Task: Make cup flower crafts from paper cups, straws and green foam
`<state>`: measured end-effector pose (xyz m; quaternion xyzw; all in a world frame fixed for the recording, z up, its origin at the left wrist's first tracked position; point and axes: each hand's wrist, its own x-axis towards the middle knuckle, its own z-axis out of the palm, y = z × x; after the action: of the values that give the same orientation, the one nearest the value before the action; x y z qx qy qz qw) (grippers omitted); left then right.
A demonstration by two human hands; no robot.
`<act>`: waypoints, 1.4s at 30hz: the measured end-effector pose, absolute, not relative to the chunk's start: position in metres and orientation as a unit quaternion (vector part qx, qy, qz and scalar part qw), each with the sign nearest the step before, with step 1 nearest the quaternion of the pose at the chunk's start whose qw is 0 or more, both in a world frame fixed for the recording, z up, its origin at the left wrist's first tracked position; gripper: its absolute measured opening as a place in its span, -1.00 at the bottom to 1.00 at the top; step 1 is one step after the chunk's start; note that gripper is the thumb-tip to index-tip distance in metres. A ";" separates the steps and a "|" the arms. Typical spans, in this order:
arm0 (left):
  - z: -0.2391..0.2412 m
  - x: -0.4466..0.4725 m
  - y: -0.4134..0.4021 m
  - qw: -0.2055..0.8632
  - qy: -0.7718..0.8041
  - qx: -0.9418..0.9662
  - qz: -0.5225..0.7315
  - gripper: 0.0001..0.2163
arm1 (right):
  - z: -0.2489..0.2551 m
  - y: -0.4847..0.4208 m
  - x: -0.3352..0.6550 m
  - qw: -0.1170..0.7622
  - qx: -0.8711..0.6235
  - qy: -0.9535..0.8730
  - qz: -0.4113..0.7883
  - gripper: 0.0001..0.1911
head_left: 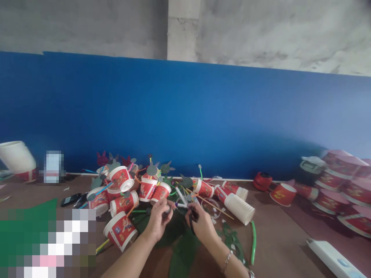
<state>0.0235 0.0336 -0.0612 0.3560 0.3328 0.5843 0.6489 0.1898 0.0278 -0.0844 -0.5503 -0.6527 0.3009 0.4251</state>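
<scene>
My left hand (159,219) is closed, with thumb and fingers pinched together; whatever lies between them is too small to name. Close by, my right hand (203,224) grips a pair of scissors with black handles (191,221); their blades are hard to make out. A short white stick with a purple band (181,205) shows between both hands, and I cannot tell which one touches it. Dark green cut paper (183,253) lies below them. Red-and-white paper cups (121,230) with coloured sticks and grey animal-shaped cutouts (152,168) crowd the table just beyond and to the left.
A stack of white-rimmed cups (240,209) lies right of my hands, near a green stick (253,243). Piled red cups (330,200) stand far right, with a white box-like item (336,258) in front. A blue panel (185,116) closes off the table's (278,239) back.
</scene>
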 end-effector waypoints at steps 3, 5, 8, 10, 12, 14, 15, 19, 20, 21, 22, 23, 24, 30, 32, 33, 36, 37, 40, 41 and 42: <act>-0.062 0.025 0.033 0.657 0.326 0.322 0.599 -0.83 | -0.081 0.022 0.188 0.383 -0.574 -0.685 0.233 -0.67; -0.064 0.025 0.033 0.664 0.319 0.318 0.597 -0.82 | -0.080 0.020 0.187 0.365 -0.580 -0.699 0.205 -0.62; -0.065 0.026 0.034 0.672 0.315 0.317 0.590 -0.83 | -0.081 0.019 0.186 0.362 -0.579 -0.706 0.184 -0.53; -0.065 0.026 0.034 0.674 0.314 0.321 0.587 -0.84 | -0.082 0.019 0.186 0.372 -0.570 -0.711 0.177 -0.48; -0.064 0.027 0.034 0.672 0.314 0.325 0.586 -0.84 | -0.084 0.019 0.185 0.374 -0.560 -0.719 0.173 -0.46; -0.064 0.027 0.033 0.669 0.316 0.328 0.587 -0.83 | -0.085 0.019 0.185 0.364 -0.552 -0.728 0.178 -0.46; -0.064 0.028 0.033 0.668 0.318 0.328 0.587 -0.82 | -0.085 0.018 0.184 0.360 -0.548 -0.733 0.180 -0.46; -0.065 0.029 0.033 0.621 0.363 0.330 0.612 -0.75 | -0.081 0.017 0.184 0.361 -0.554 -0.730 0.170 -0.49; -0.066 0.029 0.033 0.601 0.376 0.329 0.624 -0.75 | -0.078 0.017 0.184 0.360 -0.571 -0.720 0.163 -0.51; -0.066 0.029 0.033 0.582 0.386 0.328 0.636 -0.76 | -0.075 0.016 0.185 0.353 -0.594 -0.707 0.155 -0.54; -0.067 0.029 0.034 0.567 0.394 0.324 0.647 -0.77 | -0.073 0.016 0.186 0.339 -0.619 -0.693 0.147 -0.57; -0.067 0.029 0.034 0.554 0.402 0.319 0.656 -0.77 | -0.070 0.015 0.187 0.320 -0.642 -0.682 0.141 -0.60; -0.068 0.029 0.034 0.543 0.411 0.312 0.662 -0.77 | -0.069 0.014 0.187 0.298 -0.661 -0.675 0.134 -0.62; -0.074 0.034 0.034 0.520 0.449 0.281 0.670 -0.75 | -0.075 0.012 0.182 0.282 -0.666 -0.674 0.152 -0.65; -0.074 0.035 0.033 0.517 0.449 0.281 0.673 -0.74 | -0.078 0.013 0.180 0.341 -0.639 -0.660 0.199 -0.65; -0.074 0.035 0.032 0.516 0.447 0.282 0.674 -0.74 | -0.079 0.013 0.180 0.388 -0.619 -0.646 0.221 -0.68; -0.071 0.036 0.031 0.515 0.440 0.293 0.675 -0.73 | -0.076 0.017 0.182 0.562 -0.550 -0.568 0.243 -0.77; -0.070 0.036 0.031 0.519 0.436 0.301 0.671 -0.73 | -0.075 0.018 0.184 0.609 -0.531 -0.538 0.241 -0.77; -0.066 0.039 0.029 0.544 0.425 0.338 0.639 -0.74 | -0.071 0.020 0.188 0.676 -0.485 -0.482 0.276 -0.71; -0.065 0.040 0.028 0.557 0.416 0.359 0.622 -0.75 | -0.071 0.021 0.188 0.677 -0.473 -0.478 0.298 -0.71; -0.063 0.042 0.026 0.573 0.403 0.385 0.601 -0.76 | -0.070 0.021 0.188 0.673 -0.463 -0.480 0.320 -0.70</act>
<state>0.0418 0.0264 -0.0634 0.3846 0.4027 0.6009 0.5734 0.1879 0.0206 -0.0702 -0.4632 -0.4801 0.3202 0.6726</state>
